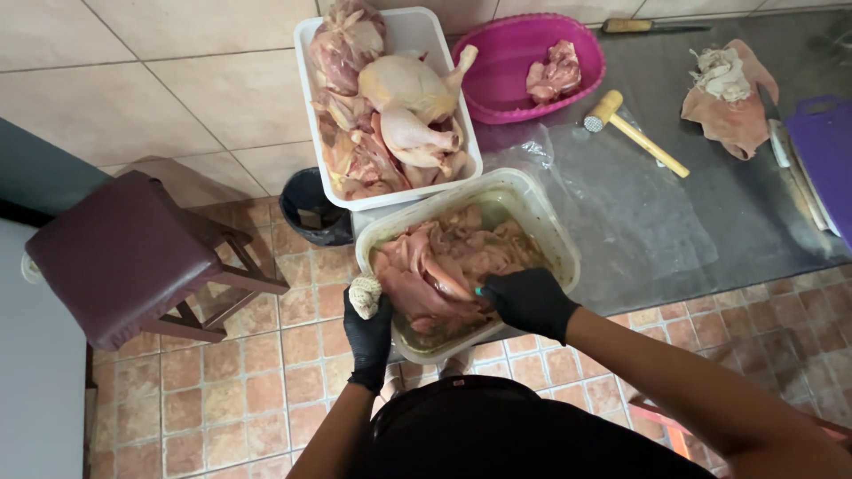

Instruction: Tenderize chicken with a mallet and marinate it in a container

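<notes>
Dark counter's tub [550,222]: right hand [528,302] gripping meat strips [426,275] lying left-right; left hand [368,324] clutching lump [365,295].

Landmark: translucent cream tub [548,211], holding pale pink meat pieces [448,266] in brownish liquid. Both hands in black gloves: left hand [368,333] at its near-left rim, gripping an off-white lump [365,295]; right hand [528,302] inside it. Behind the tub: white bin [417,31] of yellowish-pink raw chicken [404,98]. Behind-right: magenta basin [515,40]. Right: dark grey counter [710,204], tan wooden mallet [632,130]. Left: maroon stool [115,253] on terracotta floor tiles [240,390].
</notes>
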